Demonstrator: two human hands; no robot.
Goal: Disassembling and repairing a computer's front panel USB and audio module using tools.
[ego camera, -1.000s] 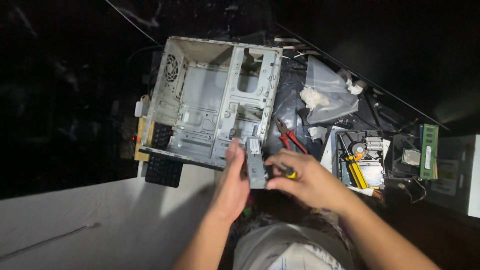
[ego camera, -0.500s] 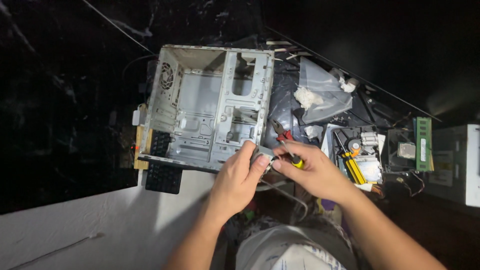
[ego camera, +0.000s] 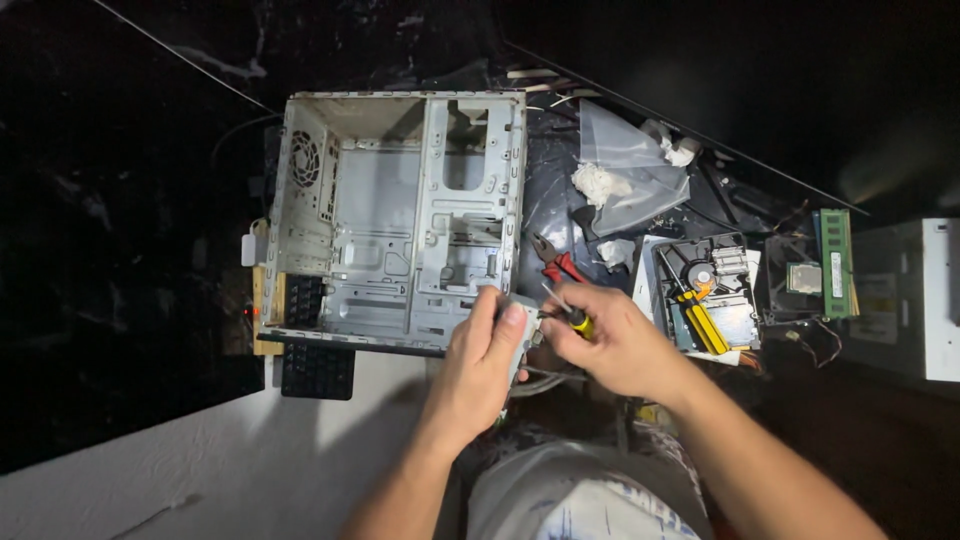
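Note:
An empty grey metal computer case [ego camera: 400, 220] lies open on the dark floor. My left hand [ego camera: 480, 365] grips a small grey metal part [ego camera: 524, 330] just below the case's lower right corner. Close beside it, my right hand [ego camera: 610, 335] holds a screwdriver with a yellow and black handle [ego camera: 575, 318], its shaft angled up and left toward the part. Much of the grey part is hidden under my left fingers.
Red-handled pliers [ego camera: 556, 264] lie right of the case on black plastic. A clear bag [ego camera: 630, 170], crumpled tissue [ego camera: 600, 183], an opened drive with a yellow tool [ego camera: 710, 295], a green memory stick [ego camera: 835, 262] and a white box [ego camera: 920, 300] sit further right. A black keyboard piece [ego camera: 315, 370] lies lower left.
The grey part has tipped from upright to being wrapped in my left hand, and my right hand has brought the screwdriver tip against it. The view has shifted slightly.

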